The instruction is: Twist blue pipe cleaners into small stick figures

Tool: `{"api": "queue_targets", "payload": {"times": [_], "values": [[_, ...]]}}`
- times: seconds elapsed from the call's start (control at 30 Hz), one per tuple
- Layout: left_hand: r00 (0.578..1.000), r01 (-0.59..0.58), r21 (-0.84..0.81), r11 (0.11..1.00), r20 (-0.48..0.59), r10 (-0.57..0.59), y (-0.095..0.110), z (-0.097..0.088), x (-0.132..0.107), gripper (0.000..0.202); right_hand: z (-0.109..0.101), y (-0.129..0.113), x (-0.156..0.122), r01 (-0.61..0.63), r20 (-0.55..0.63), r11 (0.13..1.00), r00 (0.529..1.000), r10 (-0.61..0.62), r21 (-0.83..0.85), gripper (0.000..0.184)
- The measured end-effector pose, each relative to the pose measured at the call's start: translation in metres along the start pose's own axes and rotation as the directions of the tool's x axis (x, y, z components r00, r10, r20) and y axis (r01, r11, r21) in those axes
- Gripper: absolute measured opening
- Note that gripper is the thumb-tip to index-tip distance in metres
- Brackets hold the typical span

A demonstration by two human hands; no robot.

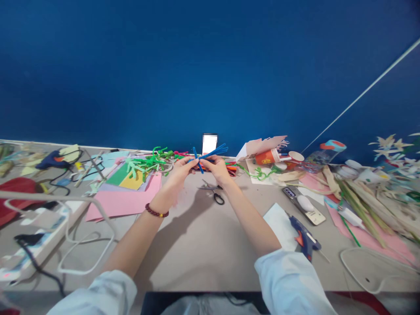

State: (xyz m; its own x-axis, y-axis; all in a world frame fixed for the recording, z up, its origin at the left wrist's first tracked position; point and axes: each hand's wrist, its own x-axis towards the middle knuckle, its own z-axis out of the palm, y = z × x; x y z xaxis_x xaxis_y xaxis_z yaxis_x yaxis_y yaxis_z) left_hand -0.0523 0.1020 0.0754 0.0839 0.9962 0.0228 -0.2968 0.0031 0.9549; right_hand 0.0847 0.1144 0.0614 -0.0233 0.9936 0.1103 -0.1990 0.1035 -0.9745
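Observation:
Blue pipe cleaners point(215, 151) are held up over the far part of the table, several stems fanning to the right and a crossing piece standing near their left end. My left hand point(184, 168) pinches them by that crossing. Close beside it, my right hand point(216, 169) has its fingers closed around the same bundle. Below the hands, black-handled scissors point(215, 192) lie with their blades pointing left. Green pipe cleaners point(151, 162) are heaped left of my left hand. A phone point(210, 143) with a bright screen stands upright behind the hands.
Pink paper point(126, 203) and a white power strip point(36, 245) with cables lie to the left. On the right are a blue glue gun point(305, 238), a mobile phone point(305, 205), red paper cups point(267, 156) and dried plant leaves point(364, 212). A blue partition point(210, 78) rises behind the table.

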Motion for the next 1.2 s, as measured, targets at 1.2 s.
{"api": "queue_targets", "payload": {"times": [1.2], "values": [[0.952,-0.293,0.296,0.909,0.002,0.306,-0.003,-0.005,0.004,0.029,-0.002,-0.009,-0.003,0.064,0.045,0.988,0.997,-0.058,-0.143,0.029]]}}
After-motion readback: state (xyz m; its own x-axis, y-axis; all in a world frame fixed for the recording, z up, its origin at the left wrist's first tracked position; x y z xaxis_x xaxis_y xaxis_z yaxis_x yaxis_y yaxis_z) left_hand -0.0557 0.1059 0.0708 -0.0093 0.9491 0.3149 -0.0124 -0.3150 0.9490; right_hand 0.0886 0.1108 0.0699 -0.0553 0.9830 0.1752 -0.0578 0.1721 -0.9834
